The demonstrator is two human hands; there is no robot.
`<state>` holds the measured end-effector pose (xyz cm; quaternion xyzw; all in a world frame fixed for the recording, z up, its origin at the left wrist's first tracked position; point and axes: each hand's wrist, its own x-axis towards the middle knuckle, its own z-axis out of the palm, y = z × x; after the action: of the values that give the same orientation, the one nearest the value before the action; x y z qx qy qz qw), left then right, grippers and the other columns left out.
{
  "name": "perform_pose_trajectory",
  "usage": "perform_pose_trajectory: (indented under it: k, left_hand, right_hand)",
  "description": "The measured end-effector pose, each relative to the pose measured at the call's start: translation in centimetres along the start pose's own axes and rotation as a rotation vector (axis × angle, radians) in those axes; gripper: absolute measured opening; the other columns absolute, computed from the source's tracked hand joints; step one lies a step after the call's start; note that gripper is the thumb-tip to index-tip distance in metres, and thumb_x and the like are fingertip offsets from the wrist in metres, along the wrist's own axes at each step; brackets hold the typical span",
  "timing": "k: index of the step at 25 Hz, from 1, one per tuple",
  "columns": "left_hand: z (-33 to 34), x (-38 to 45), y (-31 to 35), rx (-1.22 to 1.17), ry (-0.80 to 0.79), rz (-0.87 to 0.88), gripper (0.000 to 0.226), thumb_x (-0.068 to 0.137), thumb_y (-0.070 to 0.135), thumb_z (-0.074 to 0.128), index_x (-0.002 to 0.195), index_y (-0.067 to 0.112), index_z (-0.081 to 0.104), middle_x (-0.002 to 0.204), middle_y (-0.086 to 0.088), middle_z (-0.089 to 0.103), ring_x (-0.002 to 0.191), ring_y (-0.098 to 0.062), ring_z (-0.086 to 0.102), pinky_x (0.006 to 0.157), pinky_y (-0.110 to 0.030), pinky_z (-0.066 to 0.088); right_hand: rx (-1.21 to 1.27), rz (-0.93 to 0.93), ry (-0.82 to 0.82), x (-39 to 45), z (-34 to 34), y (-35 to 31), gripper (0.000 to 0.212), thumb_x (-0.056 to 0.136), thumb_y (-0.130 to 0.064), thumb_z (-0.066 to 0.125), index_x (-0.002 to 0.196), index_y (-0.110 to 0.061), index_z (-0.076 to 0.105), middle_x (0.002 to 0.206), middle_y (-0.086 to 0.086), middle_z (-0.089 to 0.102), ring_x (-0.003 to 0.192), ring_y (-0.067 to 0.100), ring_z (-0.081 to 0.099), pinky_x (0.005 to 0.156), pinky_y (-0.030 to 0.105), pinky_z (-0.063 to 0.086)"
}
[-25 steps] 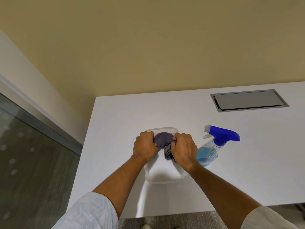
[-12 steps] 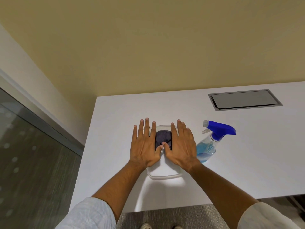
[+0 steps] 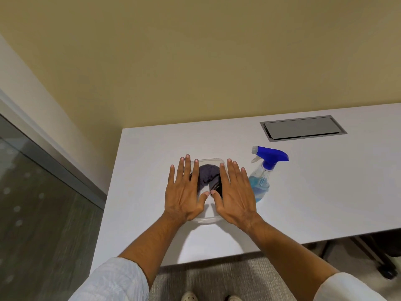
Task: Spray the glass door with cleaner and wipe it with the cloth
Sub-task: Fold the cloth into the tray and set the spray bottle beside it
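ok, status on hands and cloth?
Left hand and right hand open, flat over tub. Cloth bunched in tub, unheld. Sprayer upright beside it, untouched.

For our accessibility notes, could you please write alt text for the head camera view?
Left hand and right hand lie flat, fingers straight, over a clear container holding a dark cloth on a white table. A blue spray bottle stands right of it; the glass door is at left.
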<state>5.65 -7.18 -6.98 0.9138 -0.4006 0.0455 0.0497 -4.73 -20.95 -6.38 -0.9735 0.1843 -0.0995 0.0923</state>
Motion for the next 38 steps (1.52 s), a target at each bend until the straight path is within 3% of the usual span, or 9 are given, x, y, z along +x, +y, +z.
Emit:
perform_pose_trajectory:
  k: [4,9,12,15,18,21,24,31,38]
  left_hand:
    - [-0.6,-1.0,2.2,0.018,-0.039,-0.002,0.095,0.086,0.074,0.013,0.155,0.012,-0.007,0.161,-0.015,-0.015,0.149,-0.031,-0.016,0.120,-0.050,-0.009]
    - [-0.7,-2.1,6.6,-0.042,-0.039,-0.033,0.093,0.086,0.074,0.019,0.153,0.018,-0.012,0.162,-0.008,-0.013,0.150,-0.027,-0.012,0.118,-0.041,-0.017]
    - [-0.2,-2.1,9.6,-0.091,-0.086,-0.089,0.093,0.085,0.068,0.030,0.156,0.018,-0.003,0.165,-0.008,-0.002,0.152,-0.026,-0.003,0.118,-0.039,-0.007]
    - [-0.1,-1.6,12.4,-0.217,-0.113,-0.145,0.089,0.086,0.059,0.049,0.156,0.018,0.012,0.164,-0.006,0.014,0.150,-0.026,0.014,0.120,-0.038,0.014]
    - [0.1,-0.7,14.2,-0.422,-0.128,-0.243,0.081,0.087,0.048,0.060,0.152,0.018,0.023,0.159,-0.005,0.027,0.146,-0.026,0.026,0.116,-0.041,0.030]
    - [0.4,0.8,15.1,-0.554,-0.111,-0.320,0.073,0.088,0.041,0.065,0.148,0.016,0.032,0.152,-0.006,0.036,0.140,-0.025,0.035,0.113,-0.041,0.037]
    - [1.1,2.2,15.4,-0.641,-0.056,-0.366,0.062,0.088,0.029,0.070,0.141,0.015,0.042,0.141,-0.005,0.048,0.129,-0.021,0.047,0.106,-0.034,0.042]
    - [3.1,4.5,15.1,-0.760,-0.092,-0.353,0.044,0.084,0.013,0.073,0.125,0.012,0.056,0.119,-0.005,0.062,0.104,-0.014,0.059,0.090,-0.023,0.051]
    - [3.7,5.2,14.6,-0.835,-0.078,-0.369,0.035,0.082,0.011,0.075,0.114,0.011,0.061,0.103,0.003,0.061,0.092,-0.012,0.062,0.066,-0.003,0.049]
  right_hand:
    - [0.001,-0.022,0.011,-2.4,-1.1,0.7,0.078,0.092,-0.048,0.055,0.152,-0.008,0.026,0.159,0.018,0.023,0.147,0.036,0.020,0.120,0.053,0.014]
    - [0.006,-0.063,0.121,-5.3,-2.4,3.4,0.064,0.079,-0.040,0.068,0.133,-0.007,0.058,0.133,0.017,0.062,0.120,0.037,0.060,0.097,0.055,0.047]
    - [0.058,-0.070,0.145,-6.9,-2.7,6.3,0.058,0.078,-0.031,0.075,0.129,-0.006,0.060,0.125,0.017,0.066,0.113,0.036,0.065,0.094,0.053,0.051]
    - [0.124,-0.065,0.164,-7.5,-3.4,9.9,0.059,0.072,-0.023,0.084,0.123,-0.003,0.063,0.117,0.017,0.069,0.101,0.035,0.069,0.086,0.050,0.056]
    - [0.255,0.014,0.150,-7.0,-3.5,12.5,0.058,0.074,-0.021,0.083,0.125,-0.006,0.060,0.118,0.015,0.068,0.099,0.032,0.067,0.087,0.041,0.053]
    - [0.392,0.154,0.080,-5.7,-2.8,14.6,0.055,0.086,-0.029,0.072,0.135,-0.014,0.052,0.134,0.010,0.059,0.119,0.030,0.058,0.100,0.032,0.039]
    - [0.489,0.210,-0.062,-3.7,-1.9,16.1,0.058,0.091,-0.032,0.066,0.143,-0.021,0.043,0.147,0.003,0.048,0.134,0.023,0.046,0.109,0.033,0.036]
    - [0.598,0.174,-0.147,-0.9,-0.4,16.9,0.054,0.083,-0.018,0.077,0.131,-0.014,0.052,0.129,0.004,0.060,0.114,0.019,0.058,0.094,0.025,0.046]
    - [0.674,0.173,-0.162,-0.3,-0.8,17.1,0.049,0.083,-0.016,0.076,0.127,-0.011,0.055,0.126,0.005,0.063,0.103,0.011,0.056,0.089,0.023,0.047]
